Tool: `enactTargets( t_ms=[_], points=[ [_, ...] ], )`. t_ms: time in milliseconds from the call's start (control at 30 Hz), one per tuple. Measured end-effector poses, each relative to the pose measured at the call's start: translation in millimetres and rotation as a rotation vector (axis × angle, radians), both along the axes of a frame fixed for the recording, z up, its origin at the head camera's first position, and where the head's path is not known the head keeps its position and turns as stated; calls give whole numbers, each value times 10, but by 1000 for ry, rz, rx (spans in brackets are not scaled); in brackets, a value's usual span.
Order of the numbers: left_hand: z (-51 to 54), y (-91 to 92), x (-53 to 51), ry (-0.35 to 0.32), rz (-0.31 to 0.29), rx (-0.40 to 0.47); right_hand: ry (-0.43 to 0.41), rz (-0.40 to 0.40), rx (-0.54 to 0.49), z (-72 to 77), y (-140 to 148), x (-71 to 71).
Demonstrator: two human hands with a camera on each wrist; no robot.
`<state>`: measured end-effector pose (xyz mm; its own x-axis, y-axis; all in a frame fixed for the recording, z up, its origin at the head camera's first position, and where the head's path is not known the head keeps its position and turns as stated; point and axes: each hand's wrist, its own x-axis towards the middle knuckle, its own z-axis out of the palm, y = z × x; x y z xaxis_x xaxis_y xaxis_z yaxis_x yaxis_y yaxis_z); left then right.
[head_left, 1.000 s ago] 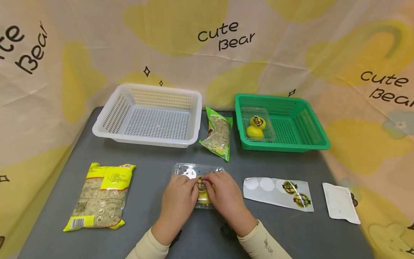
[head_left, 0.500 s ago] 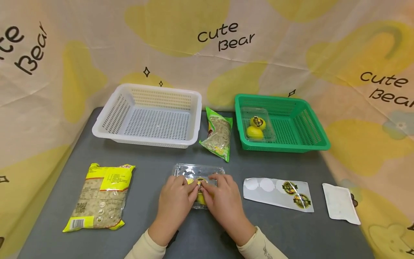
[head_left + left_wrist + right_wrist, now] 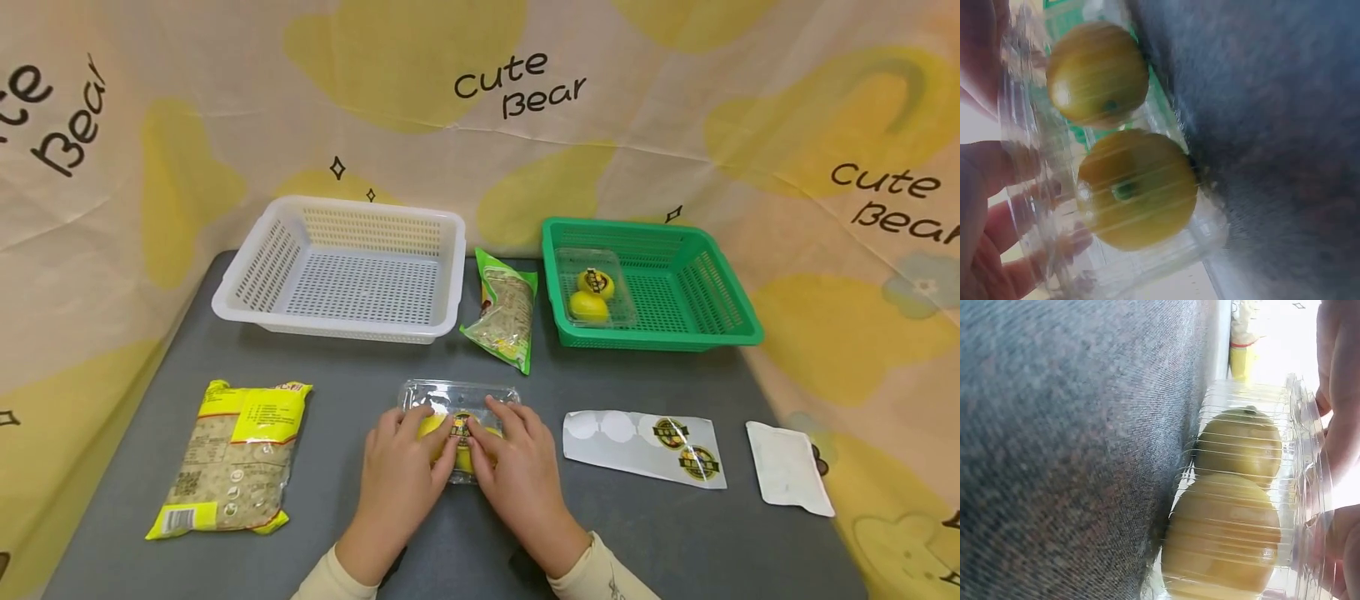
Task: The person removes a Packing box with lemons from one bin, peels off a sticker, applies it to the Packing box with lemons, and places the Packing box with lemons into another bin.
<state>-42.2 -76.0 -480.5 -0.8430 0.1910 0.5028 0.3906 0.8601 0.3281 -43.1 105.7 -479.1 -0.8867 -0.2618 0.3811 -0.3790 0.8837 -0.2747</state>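
Observation:
A clear plastic clamshell box (image 3: 459, 390) lies on the grey table, holding yellow fruits (image 3: 1138, 203) that look like lemons. On its lid is a round black-and-gold sticker (image 3: 461, 427). From the left, my left hand (image 3: 401, 462) rests on the lid, thumb and index finger at the sticker's edge. My right hand (image 3: 521, 467) mirrors it from the other side, fingers extended and thumb near the sticker. Through the ribbed side wall, the right wrist view shows two fruits (image 3: 1222, 534) behind the plastic, with fingers along the lid.
To the right lie a sticker sheet (image 3: 626, 458) and a white packet (image 3: 789, 467). A yellow bag (image 3: 232, 458) is at left. Behind stand a white basket (image 3: 345, 325), a green-edged bag (image 3: 506, 312) and a green basket (image 3: 667, 337) containing another fruit box (image 3: 622, 292).
Both hands have spread slightly apart, their fingers flattening on the lid. The thumbs and index fingers, close together over the sticker before, now leave more of it visible. The box stays put.

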Motion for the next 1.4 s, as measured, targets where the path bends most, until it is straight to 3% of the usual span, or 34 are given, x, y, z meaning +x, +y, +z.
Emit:
enactTargets(
  t_ms=[333, 733, 833, 933, 1067, 1167, 1233, 1300, 1400],
  points=[
    [-64, -52, 121, -80, 0, -18, -26, 15, -19, -38, 54, 20],
    [-97, -90, 195, -101, 0, -76, -145, 28, 52, -100, 115, 104],
    [-104, -97, 200, -103, -1, -32, -184, 8, 69, -80, 189, 126],
    [-116, -110, 197, -111, 5, 90, -176, -16, 36, -32, 421, 81],
    [-122, -142, 206, -211, 61, 326, -99, -115, -64, 162, 1029, -190],
    [-108, -165, 209, -408, 126, 474, -85, -262, -116, 389, 1672, -514],
    [-96, -180, 198, -561, 167, 531, -130, -368, -127, 516, 2124, -752],
    [-92, -195, 188, -669, 198, 572, -203, -456, -116, 578, 2540, -986],
    [-97, -211, 177, -732, 223, 614, -337, -538, -101, 572, 3009, -1289]
  ],
)
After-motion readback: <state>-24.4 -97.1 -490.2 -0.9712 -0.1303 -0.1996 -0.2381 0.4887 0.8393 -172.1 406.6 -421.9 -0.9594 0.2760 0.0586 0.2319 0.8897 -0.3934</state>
